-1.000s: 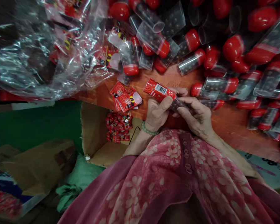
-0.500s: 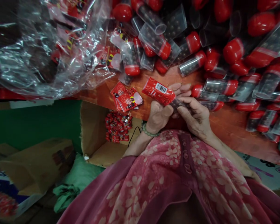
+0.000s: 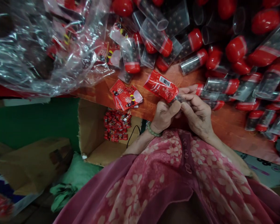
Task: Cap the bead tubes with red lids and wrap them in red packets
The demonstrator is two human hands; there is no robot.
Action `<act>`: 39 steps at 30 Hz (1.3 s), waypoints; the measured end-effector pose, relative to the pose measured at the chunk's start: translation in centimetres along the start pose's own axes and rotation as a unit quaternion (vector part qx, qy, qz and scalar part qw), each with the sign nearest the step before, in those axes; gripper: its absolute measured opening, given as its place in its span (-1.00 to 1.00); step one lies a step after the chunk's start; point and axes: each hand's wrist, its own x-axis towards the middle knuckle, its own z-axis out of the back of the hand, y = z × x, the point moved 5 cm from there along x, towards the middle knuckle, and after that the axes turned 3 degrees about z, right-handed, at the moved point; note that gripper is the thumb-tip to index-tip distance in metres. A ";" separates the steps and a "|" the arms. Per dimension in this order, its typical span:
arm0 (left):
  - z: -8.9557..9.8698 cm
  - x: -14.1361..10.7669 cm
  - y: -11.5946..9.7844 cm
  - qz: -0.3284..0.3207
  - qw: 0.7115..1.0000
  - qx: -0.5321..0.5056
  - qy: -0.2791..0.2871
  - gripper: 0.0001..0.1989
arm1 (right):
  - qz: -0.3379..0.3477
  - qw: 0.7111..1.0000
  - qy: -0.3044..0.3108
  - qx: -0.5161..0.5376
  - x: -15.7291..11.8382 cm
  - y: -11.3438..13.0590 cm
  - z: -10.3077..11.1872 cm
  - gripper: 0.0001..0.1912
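Note:
A red printed sleeve with a barcode (image 3: 161, 86) fits around one end of a clear tube of dark beads (image 3: 180, 98); only a short stretch of the tube shows. My left hand (image 3: 164, 114), a green bead bracelet at its wrist, is closed, its thumb pressed against the tube at the sleeve's lower edge. My right hand (image 3: 196, 112) pinches the tube's near end between thumb and fingers, hiding that end. Left of the hands lies a small stack of flat red sleeves (image 3: 126, 95) on the orange tabletop (image 3: 226, 130).
Many red-capped tubes of dark beads (image 3: 192, 62) are piled at the back and right. A clear plastic bag (image 3: 67, 65) of printed sleeves covers the back left. Below the table edge stands an open cardboard box (image 3: 90, 124) holding red packets (image 3: 116, 124).
Both hands, with the sleeve and tube, have shifted slightly right. Less of the tube shows between the sleeve and my right fingers. My left thumb has moved up along the tube.

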 end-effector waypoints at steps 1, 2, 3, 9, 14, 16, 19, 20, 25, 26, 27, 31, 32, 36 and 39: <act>0.1 0.1 -0.3 0.002 1.000 -0.011 0.006 -0.35 | -0.016 1.000 0.004 0.024 0.2 -0.1 -0.1 -0.73; 0.3 0.1 -0.5 0.004 1.000 -0.025 0.006 -0.28 | -0.034 0.998 0.012 0.055 0.4 -0.2 -0.2 -0.72; 0.4 0.1 -0.8 0.007 0.999 -0.038 0.003 -0.23 | -0.056 0.994 0.025 0.090 0.5 -0.4 -0.4 -0.72; 1.7 0.1 -0.8 0.055 0.997 -0.025 -0.045 -0.28 | -0.186 0.964 0.095 0.167 0.3 -2.2 -0.6 -0.56; 1.6 0.2 -1.1 0.026 0.997 -0.012 -0.066 -0.44 | -0.068 0.988 0.128 -0.047 -0.1 -1.2 0.3 -0.57; 1.4 0.2 -1.2 0.010 0.997 -0.015 -0.070 -0.48 | -0.013 0.983 0.120 -0.138 -0.2 -0.5 0.5 -0.68; 1.3 0.1 -1.1 0.013 0.997 -0.025 -0.065 -0.45 | 0.028 0.977 0.119 -0.176 -0.2 -0.1 0.6 -0.75; 1.3 0.1 -1.0 0.019 0.998 -0.029 -0.061 -0.45 | 0.031 0.977 0.119 -0.173 -0.2 -0.2 0.6 -0.75; 1.3 -0.2 -0.8 0.046 0.997 -0.033 -0.052 -0.49 | 0.038 0.977 0.108 -0.178 -0.1 -0.6 0.7 -0.77; 1.3 -0.2 -0.7 0.047 0.997 -0.032 -0.060 -0.48 | 0.057 0.975 0.101 -0.189 -0.1 -0.4 0.6 -0.79; 1.2 -0.2 -0.7 0.045 0.996 -0.030 -0.070 -0.48 | 0.081 0.972 0.093 -0.202 0.0 -0.2 0.5 -0.80; 1.1 -0.2 -0.6 0.037 0.994 -0.028 -0.098 -0.47 | 0.133 0.962 0.061 -0.233 0.0 0.4 0.4 -0.85; 1.1 -0.2 -0.6 0.040 0.994 -0.028 -0.096 -0.47 | 0.119 0.967 0.061 -0.215 0.1 0.3 0.4 -0.85; 1.1 -0.1 -1.0 0.051 0.996 -0.026 -0.070 -0.47 | -0.001 0.993 0.101 -0.063 0.2 -0.9 0.3 -0.76; 1.3 -0.1 -1.3 0.055 0.996 -0.033 -0.070 -0.47 | -0.036 0.993 0.107 -0.037 0.2 -1.4 0.3 -0.69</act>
